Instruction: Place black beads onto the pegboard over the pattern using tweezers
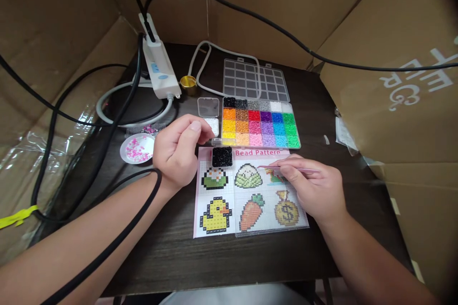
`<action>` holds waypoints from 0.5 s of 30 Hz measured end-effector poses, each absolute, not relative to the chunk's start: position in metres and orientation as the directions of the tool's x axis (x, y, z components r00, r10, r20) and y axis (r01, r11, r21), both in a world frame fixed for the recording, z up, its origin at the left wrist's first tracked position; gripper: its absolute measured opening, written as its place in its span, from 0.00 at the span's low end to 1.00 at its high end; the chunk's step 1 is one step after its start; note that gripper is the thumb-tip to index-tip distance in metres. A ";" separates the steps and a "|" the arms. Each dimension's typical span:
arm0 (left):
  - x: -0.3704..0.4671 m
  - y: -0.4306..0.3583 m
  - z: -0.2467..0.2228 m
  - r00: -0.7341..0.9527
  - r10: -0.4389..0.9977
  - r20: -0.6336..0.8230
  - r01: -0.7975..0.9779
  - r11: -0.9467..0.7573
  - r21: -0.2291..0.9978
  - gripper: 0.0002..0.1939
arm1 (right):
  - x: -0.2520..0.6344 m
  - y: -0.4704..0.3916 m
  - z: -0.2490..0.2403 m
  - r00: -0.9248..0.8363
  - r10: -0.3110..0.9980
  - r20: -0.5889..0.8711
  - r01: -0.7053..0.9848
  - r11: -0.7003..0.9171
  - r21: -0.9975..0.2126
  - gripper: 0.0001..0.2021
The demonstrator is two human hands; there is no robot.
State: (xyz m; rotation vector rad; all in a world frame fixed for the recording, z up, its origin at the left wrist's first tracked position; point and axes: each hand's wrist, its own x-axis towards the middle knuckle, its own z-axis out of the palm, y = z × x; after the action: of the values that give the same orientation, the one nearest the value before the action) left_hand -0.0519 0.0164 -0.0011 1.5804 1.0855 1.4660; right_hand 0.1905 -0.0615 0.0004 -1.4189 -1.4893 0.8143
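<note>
My right hand (317,188) grips pink tweezers (274,167); their tips point left, by the rice-ball picture (249,175) on the bead pattern sheet (214,190). A clear pegboard (268,233) lies over the sheet's right part. My left hand (181,147) is closed, its fingers curled beside the small box of white beads (213,126); what they hold, if anything, is hidden. Just right of that hand stands a small box of black beads (222,156) on the sheet's top edge, its lid raised.
A sorted bead case (261,124) with its lid (255,81) open lies behind the sheet. On the left are a dish of pink beads (138,147), a power strip (160,69) and cables. A gold cup (188,84) stands behind. Cardboard walls (250,19) surround the table.
</note>
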 end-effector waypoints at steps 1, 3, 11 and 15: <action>-0.052 0.016 -0.001 0.001 0.919 0.395 0.116 -0.392 0.913 0.14 | 0.190 -0.062 0.000 0.059 0.985 0.159 0.392 0.124 -0.911 0.07; -0.052 0.016 -0.001 0.000 0.920 0.392 0.125 -0.389 0.913 0.14 | 0.189 -0.062 0.000 0.058 0.985 0.160 0.388 0.126 -0.913 0.07; -0.052 0.018 -0.003 0.005 0.919 0.395 0.093 -0.394 0.915 0.14 | 0.188 -0.060 0.000 0.051 0.989 0.140 0.411 0.107 -0.905 0.06; -0.053 0.019 -0.004 0.009 0.916 0.400 0.101 -0.399 0.911 0.14 | 0.189 -0.060 0.001 0.060 0.989 0.133 0.417 0.096 -0.904 0.06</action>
State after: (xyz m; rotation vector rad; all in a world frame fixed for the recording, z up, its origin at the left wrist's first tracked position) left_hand -0.0526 0.0193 -0.0043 1.5819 1.0693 1.4670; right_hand 0.1888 -0.0602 0.0008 -1.4587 -1.4970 0.8238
